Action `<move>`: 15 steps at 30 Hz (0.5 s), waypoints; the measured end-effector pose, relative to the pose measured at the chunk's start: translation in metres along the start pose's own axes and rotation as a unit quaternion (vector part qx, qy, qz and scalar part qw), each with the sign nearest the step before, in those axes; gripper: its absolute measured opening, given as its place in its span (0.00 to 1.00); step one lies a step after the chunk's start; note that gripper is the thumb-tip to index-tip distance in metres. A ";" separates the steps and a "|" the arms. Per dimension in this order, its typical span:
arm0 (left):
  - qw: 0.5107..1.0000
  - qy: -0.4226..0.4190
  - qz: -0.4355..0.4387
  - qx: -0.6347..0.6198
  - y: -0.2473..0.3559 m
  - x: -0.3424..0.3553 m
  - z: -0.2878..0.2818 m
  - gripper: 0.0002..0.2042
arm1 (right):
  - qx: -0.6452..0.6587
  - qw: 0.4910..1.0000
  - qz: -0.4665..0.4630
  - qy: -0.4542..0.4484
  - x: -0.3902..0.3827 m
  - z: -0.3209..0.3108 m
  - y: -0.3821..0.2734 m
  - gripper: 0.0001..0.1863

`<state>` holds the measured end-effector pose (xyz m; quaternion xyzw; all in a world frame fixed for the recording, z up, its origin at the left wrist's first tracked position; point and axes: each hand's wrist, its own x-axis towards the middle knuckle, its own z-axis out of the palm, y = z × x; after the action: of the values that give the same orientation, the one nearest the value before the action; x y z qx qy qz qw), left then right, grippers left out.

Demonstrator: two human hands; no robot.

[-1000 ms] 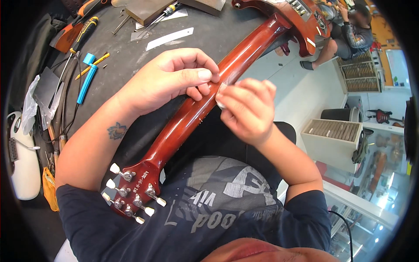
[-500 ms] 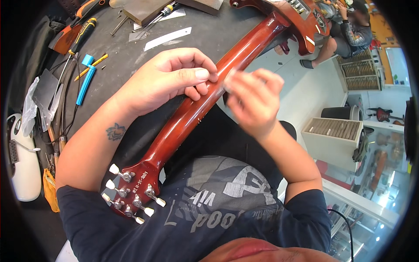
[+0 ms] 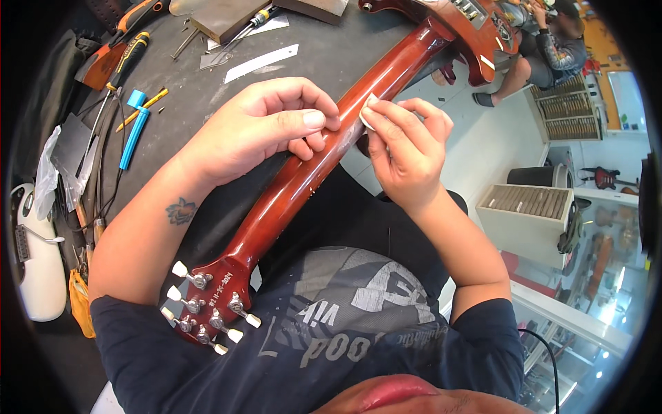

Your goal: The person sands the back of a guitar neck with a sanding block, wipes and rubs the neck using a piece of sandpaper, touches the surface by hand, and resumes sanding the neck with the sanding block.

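A guitar lies back-up across my lap and the bench, its glossy reddish-brown neck (image 3: 289, 188) running diagonally. At the lower left is its headstock (image 3: 219, 293), with metal tuners and cream buttons. My left hand (image 3: 265, 124) is curled over the middle of the neck, fingertips and thumb resting against it. Just right of it, my right hand (image 3: 408, 148) pinches a small white piece (image 3: 367, 117) between thumb and fingers, pressed to the neck. Its material cannot be made out. A dull patch (image 3: 352, 131) shows on the finish beside it.
On the dark bench (image 3: 200, 90) lie a blue string winder (image 3: 134, 138), a yellow pencil (image 3: 142, 110), a white strip (image 3: 261, 63), screwdrivers and blocks. A white guitar body (image 3: 41, 269) stands far left. Another person (image 3: 552, 52) sits at the upper right, beyond a white cabinet (image 3: 524, 217).
My right hand was blurred with motion and has shifted slightly right along the neck; the white piece now shows clearly. My left hand has barely moved.
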<state>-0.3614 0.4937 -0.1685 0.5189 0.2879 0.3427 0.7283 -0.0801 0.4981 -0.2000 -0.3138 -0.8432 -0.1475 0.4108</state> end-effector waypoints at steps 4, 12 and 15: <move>1.000 -0.004 -0.002 -0.003 0.001 0.002 -0.002 0.20 | 0.053 0.998 -0.011 -0.033 -0.006 -0.007 -0.030 0.18; 1.000 -0.008 -0.001 -0.011 0.001 0.001 -0.003 0.20 | 0.046 0.997 -0.017 -0.059 -0.004 -0.009 -0.021 0.19; 1.000 -0.009 0.011 0.013 0.002 0.002 -0.002 0.20 | 0.005 0.999 -0.005 -0.041 -0.006 -0.007 -0.011 0.20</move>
<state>-0.3619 0.4966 -0.1677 0.5348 0.2797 0.3423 0.7201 -0.0801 0.4840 -0.2005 -0.3136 -0.8616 -0.1318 0.3767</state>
